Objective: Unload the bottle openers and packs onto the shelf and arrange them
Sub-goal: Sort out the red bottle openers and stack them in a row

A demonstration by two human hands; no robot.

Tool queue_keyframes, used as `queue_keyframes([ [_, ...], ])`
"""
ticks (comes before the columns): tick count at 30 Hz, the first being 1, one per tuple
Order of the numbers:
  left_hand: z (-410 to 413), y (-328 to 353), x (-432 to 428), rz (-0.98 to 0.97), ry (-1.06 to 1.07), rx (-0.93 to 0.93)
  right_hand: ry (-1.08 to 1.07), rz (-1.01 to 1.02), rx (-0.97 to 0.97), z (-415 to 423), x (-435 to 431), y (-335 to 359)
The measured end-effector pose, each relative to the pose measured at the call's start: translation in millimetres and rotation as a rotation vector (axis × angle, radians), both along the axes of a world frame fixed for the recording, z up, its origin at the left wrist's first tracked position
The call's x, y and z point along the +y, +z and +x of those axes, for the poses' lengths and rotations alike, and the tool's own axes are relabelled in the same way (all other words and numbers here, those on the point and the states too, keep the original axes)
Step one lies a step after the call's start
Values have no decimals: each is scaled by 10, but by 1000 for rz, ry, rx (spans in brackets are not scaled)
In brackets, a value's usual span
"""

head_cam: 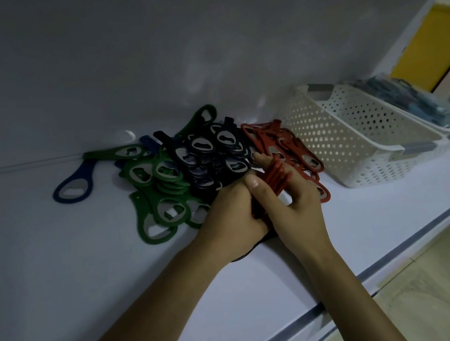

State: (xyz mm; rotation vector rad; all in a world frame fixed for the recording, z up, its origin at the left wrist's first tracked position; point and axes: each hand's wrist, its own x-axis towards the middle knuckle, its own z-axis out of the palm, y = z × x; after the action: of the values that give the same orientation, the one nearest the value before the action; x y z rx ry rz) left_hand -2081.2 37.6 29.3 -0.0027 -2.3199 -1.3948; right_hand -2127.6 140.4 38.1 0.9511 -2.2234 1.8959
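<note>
- A single blue opener is seen well to the left of the hands, lying flat on the white shelf.
- A loose heap of green openers is spread to the left of and beyond the left hand, with several overlapping.
- A heap of black openers is piled just beyond the left hand, touching the green ones.
- The left hand is curled round the near end of a red stack of openers, which is held on edge above the shelf.
- The right hand is wrapped round the same red stack from the right, its thumb laid against the left hand.
- A red pile of more openers is left lying just beyond and to the right of the right hand.
- A white perforated basket is set to the right of the right hand, near the shelf's front edge.
- Bluish packs in clear wrapping are seen beyond the basket, farthest from the hands; their contents are too blurred to tell.
</note>
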Motion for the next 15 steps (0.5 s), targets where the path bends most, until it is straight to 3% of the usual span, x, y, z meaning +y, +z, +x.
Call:
queue_keyframes([
  [6,-12,-12,-10,55,-33,-45,20,8,-40,-1,7,5],
  [15,-5,-1,1,52,-121,-70,143,-181,-131,27,21,62],
])
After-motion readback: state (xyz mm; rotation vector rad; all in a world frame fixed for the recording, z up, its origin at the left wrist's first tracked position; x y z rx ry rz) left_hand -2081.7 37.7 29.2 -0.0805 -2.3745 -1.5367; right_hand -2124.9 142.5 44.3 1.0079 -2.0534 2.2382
